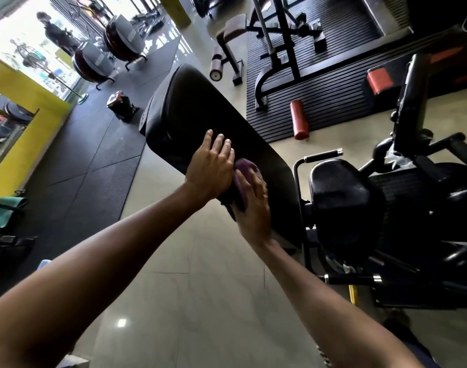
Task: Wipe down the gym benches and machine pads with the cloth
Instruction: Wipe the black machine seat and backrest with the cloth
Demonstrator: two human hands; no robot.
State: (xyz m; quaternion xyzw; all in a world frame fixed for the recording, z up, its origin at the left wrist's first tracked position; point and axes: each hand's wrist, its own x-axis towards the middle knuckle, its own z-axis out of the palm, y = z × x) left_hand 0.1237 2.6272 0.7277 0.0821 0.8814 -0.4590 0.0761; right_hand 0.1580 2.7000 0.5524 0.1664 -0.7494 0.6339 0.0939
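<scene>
The step in hand is the wiping of the long black bench pad (pixel 200 115), which runs on a slant from the upper middle of the frame down to the centre right. The purple cloth (pixel 244 170) lies at the centre of the frame, bunched against the near end of that pad and partly hidden between the 2 hands. The right hand (pixel 253 208) lies flat over the cloth, fingers stretched out and close together, pressing it to the pad rather than gripping it in a fist. The left hand (pixel 211 168) rests just beside it on the pad's near edge, fingers spread and lightly curved, holding nothing that can be made out; whether its palm touches the cloth cannot be told.

To judge by how the cloth sits, only the lower end of the pad is under it, and the long stretch toward the upper middle is yet to be covered. The next move calls for a firm sliding stroke up along the pad, the left hand bracing it. The smaller black seat pad (pixel 341 197), right of centre, looks like the next surface after that.
</scene>
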